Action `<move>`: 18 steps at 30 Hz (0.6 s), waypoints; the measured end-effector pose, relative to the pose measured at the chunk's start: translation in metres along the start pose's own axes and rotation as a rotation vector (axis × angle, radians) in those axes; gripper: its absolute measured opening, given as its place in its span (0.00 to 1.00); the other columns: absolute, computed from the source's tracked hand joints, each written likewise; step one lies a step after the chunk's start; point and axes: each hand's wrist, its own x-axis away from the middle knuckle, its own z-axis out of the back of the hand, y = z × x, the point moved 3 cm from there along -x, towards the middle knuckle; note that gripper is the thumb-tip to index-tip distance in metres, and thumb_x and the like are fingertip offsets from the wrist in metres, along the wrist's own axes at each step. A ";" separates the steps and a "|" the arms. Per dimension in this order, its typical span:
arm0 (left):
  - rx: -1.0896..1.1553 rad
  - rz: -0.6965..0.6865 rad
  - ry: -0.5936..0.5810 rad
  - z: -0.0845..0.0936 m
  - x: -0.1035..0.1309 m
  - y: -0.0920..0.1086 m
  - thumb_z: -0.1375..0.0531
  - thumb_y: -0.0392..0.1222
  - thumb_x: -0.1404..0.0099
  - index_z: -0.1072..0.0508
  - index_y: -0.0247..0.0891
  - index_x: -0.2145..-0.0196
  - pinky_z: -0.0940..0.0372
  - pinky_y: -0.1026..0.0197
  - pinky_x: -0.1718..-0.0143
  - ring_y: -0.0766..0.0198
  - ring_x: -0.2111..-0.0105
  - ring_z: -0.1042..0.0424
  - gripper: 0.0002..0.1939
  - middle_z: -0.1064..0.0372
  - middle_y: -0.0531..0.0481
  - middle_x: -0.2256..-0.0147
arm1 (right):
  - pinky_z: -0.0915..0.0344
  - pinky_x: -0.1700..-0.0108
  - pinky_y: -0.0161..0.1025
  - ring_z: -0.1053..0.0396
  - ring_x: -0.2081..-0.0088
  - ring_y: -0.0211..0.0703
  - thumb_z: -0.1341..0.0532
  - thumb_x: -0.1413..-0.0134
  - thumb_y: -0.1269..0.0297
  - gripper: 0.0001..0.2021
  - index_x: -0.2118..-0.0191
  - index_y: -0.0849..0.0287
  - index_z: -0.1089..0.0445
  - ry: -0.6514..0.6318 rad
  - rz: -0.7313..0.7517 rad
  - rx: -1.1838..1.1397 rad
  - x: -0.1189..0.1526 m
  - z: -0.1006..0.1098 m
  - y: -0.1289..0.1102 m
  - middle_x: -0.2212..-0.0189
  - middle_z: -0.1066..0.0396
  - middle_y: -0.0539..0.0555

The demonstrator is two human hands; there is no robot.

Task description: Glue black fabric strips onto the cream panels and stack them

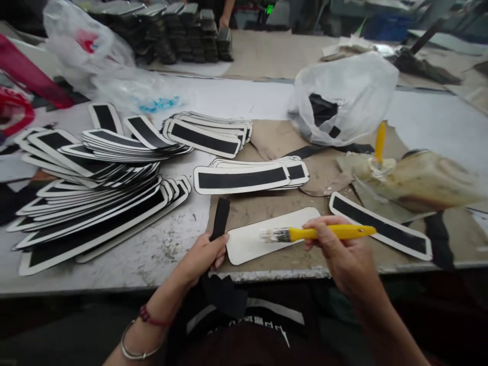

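Observation:
My right hand [335,241] is closed around the yellow handle of a paintbrush [324,233]. The brush's pale bristles lie over a white rounded strip [251,239] on brown board. Whether they touch it I cannot tell. At that strip's left end, my left hand [206,254] pinches a black fabric strip [221,218], one end sticking up above the fingers. More dark fabric [226,295] hangs below that hand. To the right lies a white strip with a black band [381,226]. Just beyond the work rests a small stack of banded strips [244,178].
Fanned piles of banded strips [95,213] cover the left side. A clear plastic bag [346,96] with black pieces stands behind. At right is a stained glue container [430,178] with another yellow-handled brush [379,142]. A person's hand [224,19] shows beside far stacks.

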 end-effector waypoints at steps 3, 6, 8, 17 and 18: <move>0.005 -0.027 -0.049 0.000 0.001 -0.001 0.47 0.52 0.39 0.45 0.39 0.82 0.55 0.68 0.85 0.73 0.87 0.50 0.20 0.50 0.59 0.86 | 0.34 0.65 0.38 0.32 0.72 0.39 0.42 0.43 0.57 0.09 0.65 0.56 0.31 -0.118 0.034 0.021 0.009 -0.038 0.008 0.71 0.31 0.52; 0.029 -0.037 -0.061 0.001 0.000 -0.002 0.48 0.51 0.39 0.45 0.39 0.82 0.54 0.68 0.85 0.73 0.87 0.49 0.18 0.50 0.59 0.86 | 0.34 0.65 0.37 0.32 0.73 0.38 0.43 0.42 0.58 0.09 0.65 0.57 0.32 -0.163 0.036 0.042 0.010 -0.054 0.013 0.73 0.32 0.51; 0.049 -0.044 -0.057 0.002 0.000 -0.003 0.48 0.50 0.40 0.44 0.40 0.82 0.53 0.68 0.86 0.72 0.87 0.49 0.17 0.49 0.59 0.87 | 0.34 0.65 0.37 0.32 0.73 0.38 0.44 0.42 0.58 0.08 0.65 0.57 0.32 -0.169 0.042 0.090 0.011 -0.058 0.013 0.74 0.32 0.51; 0.003 -0.109 0.010 0.004 0.001 -0.002 0.48 0.50 0.40 0.44 0.41 0.82 0.53 0.67 0.86 0.71 0.89 0.49 0.16 0.47 0.58 0.90 | 0.35 0.67 0.38 0.33 0.72 0.41 0.42 0.43 0.57 0.08 0.65 0.56 0.34 0.026 0.125 0.423 0.005 -0.023 0.004 0.75 0.34 0.51; -0.010 -0.110 0.015 0.005 0.000 -0.003 0.48 0.51 0.40 0.44 0.41 0.82 0.53 0.67 0.86 0.71 0.88 0.49 0.17 0.47 0.58 0.90 | 0.36 0.67 0.38 0.33 0.72 0.41 0.43 0.43 0.57 0.08 0.65 0.57 0.34 0.046 0.133 0.464 0.003 -0.016 0.004 0.75 0.34 0.51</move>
